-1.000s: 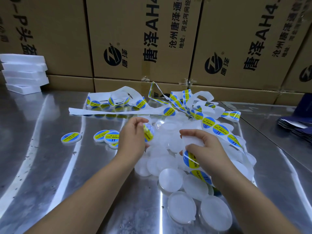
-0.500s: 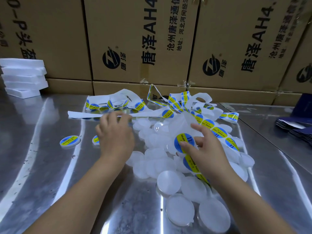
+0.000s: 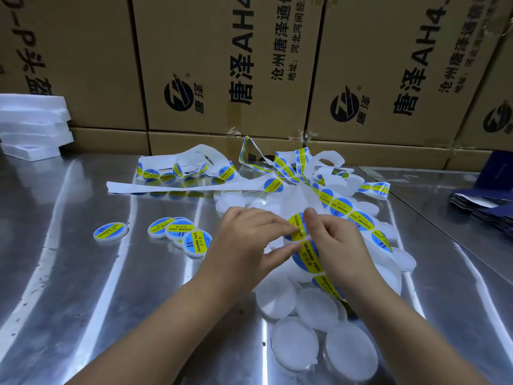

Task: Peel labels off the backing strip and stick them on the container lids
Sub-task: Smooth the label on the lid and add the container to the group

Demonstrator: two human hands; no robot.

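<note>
Left hand (image 3: 244,241) and right hand (image 3: 336,245) pinch one label (image 3: 297,227).

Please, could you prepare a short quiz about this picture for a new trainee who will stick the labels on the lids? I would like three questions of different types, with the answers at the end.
1. True or false: the labelled lids lie on the table to the right of both hands.
2. Choose one. The left hand and the right hand:
A) meet at one label on the backing strip
B) rest flat on the table
C) each lift a labelled lid
3. Fill in: the yellow band on each label reads "SOLDERING ____".

Key: 1 false, they lie to the left of the hands; 2 A; 3 PASTE.
</note>
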